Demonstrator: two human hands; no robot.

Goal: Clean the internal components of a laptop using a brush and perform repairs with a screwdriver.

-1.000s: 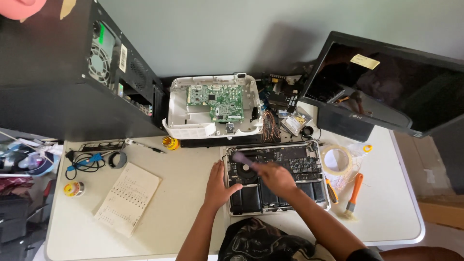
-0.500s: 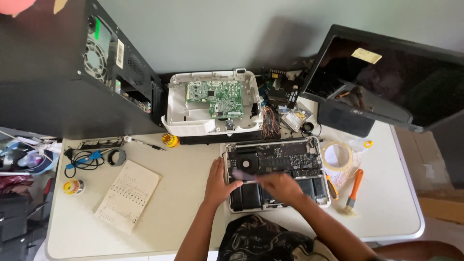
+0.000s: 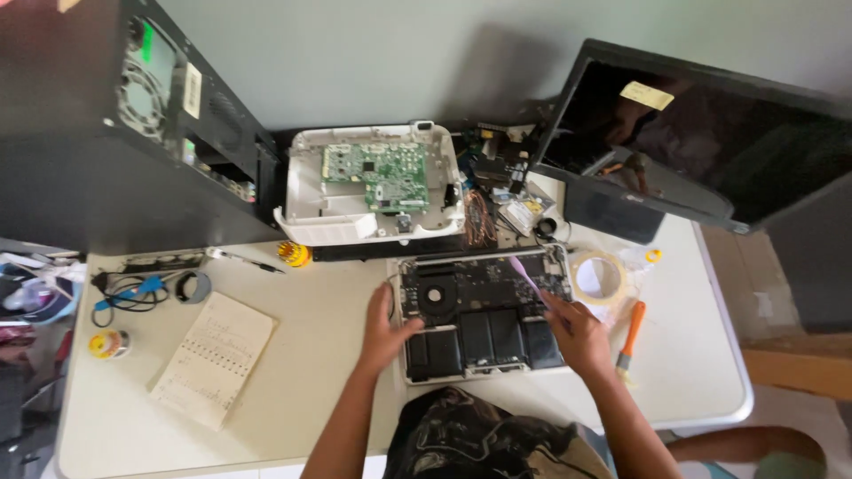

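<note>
Pinched together, the right hand (image 3: 579, 333) fingers grip a thin purple tool (image 3: 524, 271) over the opened laptop (image 3: 479, 315). The left hand (image 3: 383, 330), fingers spread, is pressed on its 9 o'clock edge. A tape roll (image 3: 597, 277) lies at 3 o'clock.

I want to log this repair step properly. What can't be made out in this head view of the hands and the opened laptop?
- Tip of the purple tool in the right hand: too small to tell what it touches.
- Laptop lower right corner: covered by the right hand.
- Left hand palm and the laptop edge under it: hidden.
- Notebook writing: too small.
- Monitor: cut off by the right edge.
</note>
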